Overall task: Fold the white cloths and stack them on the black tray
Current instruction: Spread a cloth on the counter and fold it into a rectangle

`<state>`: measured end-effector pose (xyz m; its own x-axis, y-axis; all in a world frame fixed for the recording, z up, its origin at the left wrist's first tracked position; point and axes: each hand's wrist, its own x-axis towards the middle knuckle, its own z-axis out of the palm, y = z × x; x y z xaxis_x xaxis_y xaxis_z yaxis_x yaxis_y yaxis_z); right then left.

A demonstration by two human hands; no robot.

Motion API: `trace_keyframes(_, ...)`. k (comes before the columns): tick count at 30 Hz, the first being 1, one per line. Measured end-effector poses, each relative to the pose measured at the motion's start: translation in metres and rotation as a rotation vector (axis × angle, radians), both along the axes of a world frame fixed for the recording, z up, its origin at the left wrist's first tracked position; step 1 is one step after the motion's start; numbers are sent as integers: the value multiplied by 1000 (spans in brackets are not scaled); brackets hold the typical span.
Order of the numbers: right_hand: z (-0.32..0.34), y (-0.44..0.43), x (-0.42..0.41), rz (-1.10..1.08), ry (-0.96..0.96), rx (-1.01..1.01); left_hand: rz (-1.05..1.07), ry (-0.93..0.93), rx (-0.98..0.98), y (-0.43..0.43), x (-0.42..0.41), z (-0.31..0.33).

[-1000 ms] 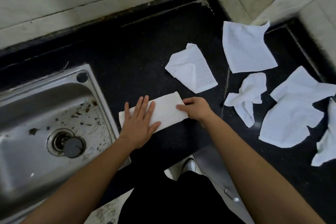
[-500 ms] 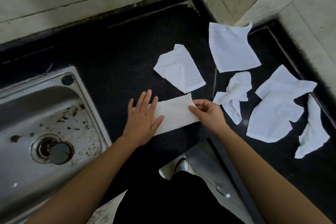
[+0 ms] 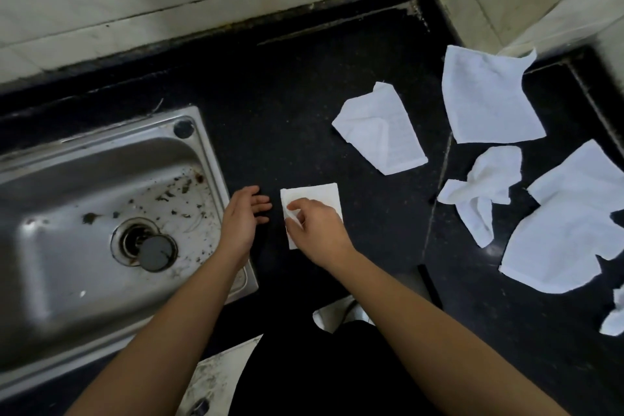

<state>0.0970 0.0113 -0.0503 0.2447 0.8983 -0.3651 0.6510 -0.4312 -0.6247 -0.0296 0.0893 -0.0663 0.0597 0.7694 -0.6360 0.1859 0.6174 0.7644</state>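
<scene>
A small folded white cloth (image 3: 320, 197) lies on the black counter (image 3: 287, 105) just right of the sink. My right hand (image 3: 314, 230) rests on its left part, fingertips pinching the folded edge. My left hand (image 3: 243, 216) hovers beside the cloth, fingers apart, touching nothing. Several unfolded white cloths lie to the right: a half-folded one (image 3: 381, 132), a flat square one (image 3: 486, 98), a crumpled one (image 3: 483, 189) and a large one (image 3: 574, 223). No black tray is in view.
A dirty steel sink (image 3: 101, 213) with a drain plug (image 3: 157, 252) fills the left. Tiled walls close the back and the right corner. Another cloth scrap (image 3: 614, 317) shows at the right edge. The counter's front edge runs below my arms.
The long folded strip has been folded over to the left into a small square. My left hand lifted off it and moved left; my right hand crossed over with the cloth's end.
</scene>
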Motion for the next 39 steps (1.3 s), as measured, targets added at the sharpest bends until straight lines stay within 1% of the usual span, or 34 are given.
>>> trace_keyframes(4,-2,-5,1,27,25,-59,-31,42,37,-2,-2,-1)
trace_keyframes(6,0,-15,11,-9,4,-6,-131,97,99,-7,-4,-1)
trace_keyframes(7,1,-21,18,-36,-17,39,-227,161,179,-10,-6,-1)
trace_keyframes(8,0,-27,26,-57,-54,84,-347,250,301,-14,-9,-2)
trace_keyframes(10,-4,-39,42,-37,-227,186,-598,426,599,-22,-13,-5)
trace_keyframes(11,-7,-43,48,5,-334,225,-715,505,715,-25,-14,-7)
trace_keyframes(12,-10,-46,53,51,-423,235,-828,575,787,-26,-14,-10)
trace_keyframes(13,-13,-47,55,102,-476,204,-930,638,832,-26,-13,-12)
trace_keyframes(15,-16,-45,54,209,-515,103,-1091,730,875,-26,-12,-20)
trace_keyframes(18,-23,-38,49,325,-547,15,-1235,785,882,-25,-9,-28)
trace_keyframes(21,-34,-37,54,396,-580,-55,-1295,840,870,-26,-9,-35)
trace_keyframes(24,-42,-42,67,401,-583,-114,-1327,877,875,-26,-9,-40)
trace_keyframes(29,-45,-44,65,395,-559,-146,-1347,873,848,-26,-9,-43)
trace_keyframes(33,-37,-45,67,396,-513,-154,-1347,820,800,-26,-11,-41)
trace_keyframes(34,-34,-45,65,359,-487,-155,-1338,802,790,-26,-11,-39)
trace_keyframes(35,-30,-46,61,278,-455,-151,-1320,789,787,-24,-11,-35)
trace_keyframes(38,-18,-52,48,-94,-403,-62,-1205,790,816,-21,-9,-19)
trace_keyframes(39,-16,-55,44,-176,-404,-53,-1153,806,834,-20,-9,-14)
